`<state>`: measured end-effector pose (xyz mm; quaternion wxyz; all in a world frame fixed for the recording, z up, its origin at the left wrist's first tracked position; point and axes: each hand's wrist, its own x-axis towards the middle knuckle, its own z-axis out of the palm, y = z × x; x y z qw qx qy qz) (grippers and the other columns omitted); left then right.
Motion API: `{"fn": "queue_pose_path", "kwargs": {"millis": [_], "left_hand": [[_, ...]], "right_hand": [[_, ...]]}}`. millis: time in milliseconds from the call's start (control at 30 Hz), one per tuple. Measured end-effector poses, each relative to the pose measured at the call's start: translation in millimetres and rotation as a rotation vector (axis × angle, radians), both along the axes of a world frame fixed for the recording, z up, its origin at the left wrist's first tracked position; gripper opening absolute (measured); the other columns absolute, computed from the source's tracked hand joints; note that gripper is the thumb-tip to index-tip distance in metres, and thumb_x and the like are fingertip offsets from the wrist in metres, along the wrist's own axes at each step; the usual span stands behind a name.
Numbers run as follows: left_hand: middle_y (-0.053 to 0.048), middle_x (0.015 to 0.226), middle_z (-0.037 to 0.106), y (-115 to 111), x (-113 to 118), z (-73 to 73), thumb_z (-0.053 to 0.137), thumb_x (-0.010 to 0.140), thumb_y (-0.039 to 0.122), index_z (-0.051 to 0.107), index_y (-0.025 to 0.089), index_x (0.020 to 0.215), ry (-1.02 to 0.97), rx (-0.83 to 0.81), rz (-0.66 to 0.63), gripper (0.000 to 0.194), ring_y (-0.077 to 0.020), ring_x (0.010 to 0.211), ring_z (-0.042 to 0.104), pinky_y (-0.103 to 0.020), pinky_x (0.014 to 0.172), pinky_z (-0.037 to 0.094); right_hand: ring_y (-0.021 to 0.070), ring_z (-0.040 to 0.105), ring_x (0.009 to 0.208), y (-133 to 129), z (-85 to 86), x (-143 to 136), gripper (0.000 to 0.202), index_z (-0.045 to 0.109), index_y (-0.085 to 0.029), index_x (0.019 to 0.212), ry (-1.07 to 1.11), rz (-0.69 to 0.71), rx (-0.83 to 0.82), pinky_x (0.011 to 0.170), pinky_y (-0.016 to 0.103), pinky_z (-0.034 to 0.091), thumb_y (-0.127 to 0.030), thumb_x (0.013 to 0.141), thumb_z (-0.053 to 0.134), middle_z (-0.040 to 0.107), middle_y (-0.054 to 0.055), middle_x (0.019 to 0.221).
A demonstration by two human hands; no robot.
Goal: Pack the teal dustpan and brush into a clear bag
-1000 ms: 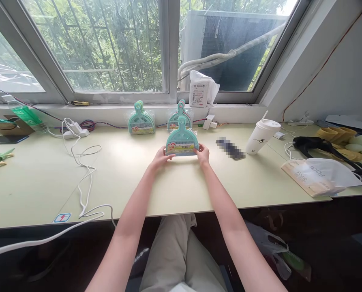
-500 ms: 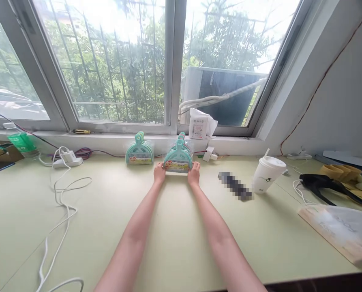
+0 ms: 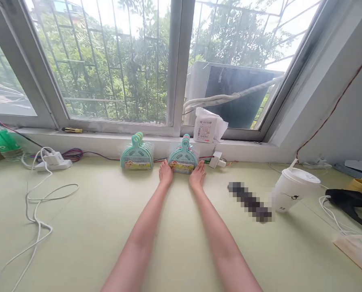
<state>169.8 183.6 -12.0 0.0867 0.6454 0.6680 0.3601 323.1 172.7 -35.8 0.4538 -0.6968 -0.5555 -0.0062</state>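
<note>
A wrapped stack of mint-green dustpan-and-brush sets [image 3: 183, 156] stands upright on the pale green table [image 3: 108, 227], close to the wall below the window. My left hand [image 3: 166, 173] is at its left lower edge and my right hand [image 3: 198, 174] at its right lower edge, fingers extended forward and apart. Both hands touch or nearly touch the wrapping; neither is wrapped round it. To the left, a second similar stack [image 3: 137, 156] stands by itself, also upright against the wall.
White cables [image 3: 36, 219] and a power strip [image 3: 54, 164] lie at left. On the right are a pixelated dark item [image 3: 250, 200], a white cup with straw [image 3: 294, 190] and a black object [image 3: 351, 202]. A white package [image 3: 209, 125] rests on the sill.
The held stack has come down onto the table beside the wall. Both hands have loosened from its sides, their fingers spreading. The camera view has shifted nearer.
</note>
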Motion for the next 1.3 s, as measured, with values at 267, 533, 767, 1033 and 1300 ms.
{"fn": "queue_pose_path", "kwargs": {"millis": [267, 533, 767, 1033, 1300], "left_hand": [[-0.029, 0.137, 0.044, 3.8, 0.0, -1.9, 0.053, 0.09, 0.031, 0.029, 0.009, 0.15, -0.056, 0.012, 0.048, 0.069, -0.0427, 0.132, 0.039, -0.053, 0.102, 0.037], [-0.023, 0.148, 0.034, -32.8, -27.0, 18.6, 0.039, 0.097, 0.038, 0.023, 0.02, 0.151, -0.287, 0.389, 0.406, 0.06, -0.0339, 0.141, 0.033, -0.047, 0.106, 0.035], [-0.023, 0.153, 0.031, -17.1, -166.0, 32.3, 0.052, 0.089, 0.016, 0.032, 0.013, 0.144, -0.368, 0.18, 0.715, 0.059, -0.0336, 0.14, 0.033, -0.047, 0.102, 0.038], [-0.009, 0.115, 0.07, -14.1, -250.5, 33.2, 0.078, 0.073, 0.035, 0.058, 0.024, 0.112, -0.313, -0.118, 0.359, 0.045, -0.0312, 0.124, 0.054, -0.05, 0.103, 0.033], [-0.008, 0.105, 0.067, -46.0, -221.9, 30.8, 0.079, 0.061, 0.025, 0.057, 0.018, 0.1, -0.665, -0.184, -0.015, 0.045, -0.024, 0.105, 0.063, -0.033, 0.088, 0.049]], "right_hand": [[0.0384, 0.018, 0.15, -1.3, 3.6, 4.1, 0.072, 0.013, -0.011, 0.158, 0.039, -0.023, -0.112, 0.107, 0.073, 0.024, -0.024, 0.09, 0.034, 0.015, 0.027, 0.161], [0.0339, 0.014, 0.152, -37.7, 16.1, -3.6, 0.073, 0.009, -0.019, 0.158, -0.153, 0.043, 0.202, 0.111, 0.072, 0.021, -0.026, 0.091, 0.038, 0.012, 0.021, 0.163], [0.0207, 0.021, 0.151, -127.5, 11.6, -32.9, 0.077, 0.035, -0.031, 0.149, -0.508, 0.361, 0.186, 0.12, 0.062, 0.015, 0.001, 0.08, 0.028, 0.033, 0.005, 0.158], [0.0245, 0.025, 0.15, -155.9, 13.6, -35.4, 0.068, 0.047, -0.025, 0.141, -0.463, 0.322, 0.049, 0.119, 0.06, 0.019, 0.003, 0.081, 0.032, 0.037, 0.008, 0.156], [0.025, 0.032, 0.146, -153.9, 10.3, -33.5, 0.058, 0.052, -0.023, 0.134, -0.483, 0.401, 0.1, 0.116, 0.055, 0.028, 0.0, 0.086, 0.031, 0.044, 0.01, 0.152]]}}
